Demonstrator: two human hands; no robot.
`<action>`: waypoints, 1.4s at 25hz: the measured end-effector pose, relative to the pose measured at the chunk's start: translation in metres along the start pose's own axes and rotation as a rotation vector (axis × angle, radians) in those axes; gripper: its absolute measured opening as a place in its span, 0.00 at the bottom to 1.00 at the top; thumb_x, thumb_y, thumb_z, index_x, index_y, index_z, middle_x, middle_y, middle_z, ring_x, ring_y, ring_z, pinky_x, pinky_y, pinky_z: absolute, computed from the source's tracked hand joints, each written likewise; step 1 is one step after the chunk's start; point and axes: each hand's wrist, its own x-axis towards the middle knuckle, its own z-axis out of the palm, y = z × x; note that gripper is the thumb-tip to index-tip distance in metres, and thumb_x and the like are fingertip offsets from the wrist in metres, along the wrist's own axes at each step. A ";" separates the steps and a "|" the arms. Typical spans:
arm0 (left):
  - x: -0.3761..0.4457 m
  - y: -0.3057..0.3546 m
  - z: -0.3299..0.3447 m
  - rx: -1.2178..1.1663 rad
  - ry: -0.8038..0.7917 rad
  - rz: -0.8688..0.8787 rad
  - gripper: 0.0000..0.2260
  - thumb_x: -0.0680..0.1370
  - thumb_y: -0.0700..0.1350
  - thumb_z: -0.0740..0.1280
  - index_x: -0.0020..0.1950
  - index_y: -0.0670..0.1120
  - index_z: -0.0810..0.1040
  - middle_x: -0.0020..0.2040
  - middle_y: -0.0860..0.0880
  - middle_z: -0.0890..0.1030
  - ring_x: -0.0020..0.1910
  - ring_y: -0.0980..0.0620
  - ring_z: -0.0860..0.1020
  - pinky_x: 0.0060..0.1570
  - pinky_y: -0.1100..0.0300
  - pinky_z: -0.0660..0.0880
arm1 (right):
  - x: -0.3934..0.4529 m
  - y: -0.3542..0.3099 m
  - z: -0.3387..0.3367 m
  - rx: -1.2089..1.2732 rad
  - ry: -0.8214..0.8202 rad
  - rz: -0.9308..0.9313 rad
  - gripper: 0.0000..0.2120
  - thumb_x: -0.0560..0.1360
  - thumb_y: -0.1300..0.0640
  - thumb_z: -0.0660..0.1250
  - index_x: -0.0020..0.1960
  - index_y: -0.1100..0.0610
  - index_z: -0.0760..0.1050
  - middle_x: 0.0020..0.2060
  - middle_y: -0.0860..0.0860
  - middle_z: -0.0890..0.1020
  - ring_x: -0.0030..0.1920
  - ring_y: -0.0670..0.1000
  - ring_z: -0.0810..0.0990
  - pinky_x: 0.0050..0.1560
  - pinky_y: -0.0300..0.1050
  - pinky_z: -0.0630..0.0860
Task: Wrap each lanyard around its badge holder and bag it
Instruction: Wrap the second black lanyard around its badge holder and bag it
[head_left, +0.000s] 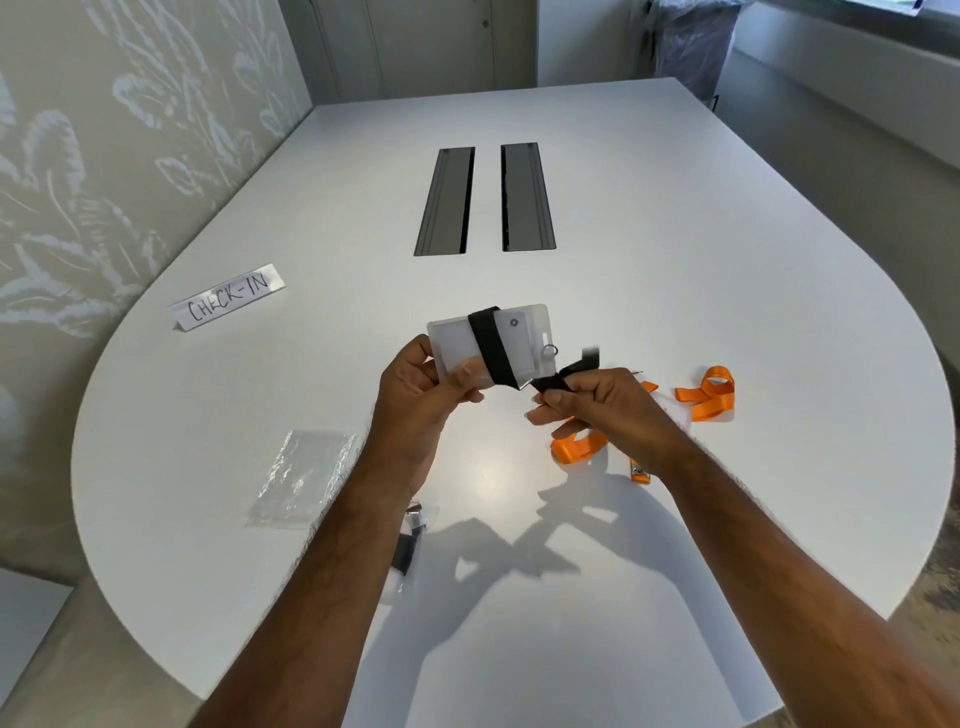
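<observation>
Presently, wrapping of the black lanyard (491, 347) is in progress above the middle of the white table (675, 260); the left hand (415, 395) grips the near-left end of the clear badge holder (488, 345), thumb on its face; the right hand (592, 402) pinches the loose black strap just right of the holder and keeps it taut. At least one band of strap crosses the holder's middle; a loose tail shows at the right hand, its length not measurable, so the wrap is judged unfinished, and bagging of this set has not begun.

An orange lanyard (706, 397) lies unwrapped on the table to the right, partly hidden behind the right hand; its holder cannot be made out. A clear plastic bag (306, 475) lies flat near the left; a dark item (408, 545) under the left forearm may be a bagged set, not confirmed. A CHECK-IN sign (228, 301) stands far left.
</observation>
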 end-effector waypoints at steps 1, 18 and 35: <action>0.001 -0.001 0.000 0.002 0.042 -0.005 0.14 0.72 0.48 0.79 0.56 0.54 0.84 0.53 0.48 0.87 0.49 0.50 0.84 0.44 0.60 0.81 | -0.001 0.003 0.003 -0.008 -0.005 0.008 0.10 0.83 0.56 0.70 0.57 0.60 0.87 0.50 0.53 0.91 0.53 0.53 0.90 0.46 0.42 0.86; 0.012 -0.026 0.002 0.299 0.369 -0.050 0.08 0.75 0.50 0.79 0.49 0.51 0.82 0.42 0.57 0.86 0.38 0.59 0.82 0.47 0.53 0.83 | -0.027 -0.045 0.038 -0.215 -0.128 -0.173 0.12 0.82 0.42 0.67 0.49 0.43 0.89 0.43 0.41 0.78 0.52 0.53 0.82 0.56 0.47 0.79; -0.002 -0.033 0.010 0.595 0.120 -0.057 0.08 0.75 0.48 0.79 0.47 0.56 0.82 0.38 0.66 0.85 0.39 0.64 0.84 0.36 0.75 0.76 | 0.006 -0.093 0.028 0.162 0.197 -0.295 0.11 0.86 0.58 0.65 0.57 0.53 0.87 0.62 0.54 0.85 0.59 0.45 0.84 0.57 0.37 0.77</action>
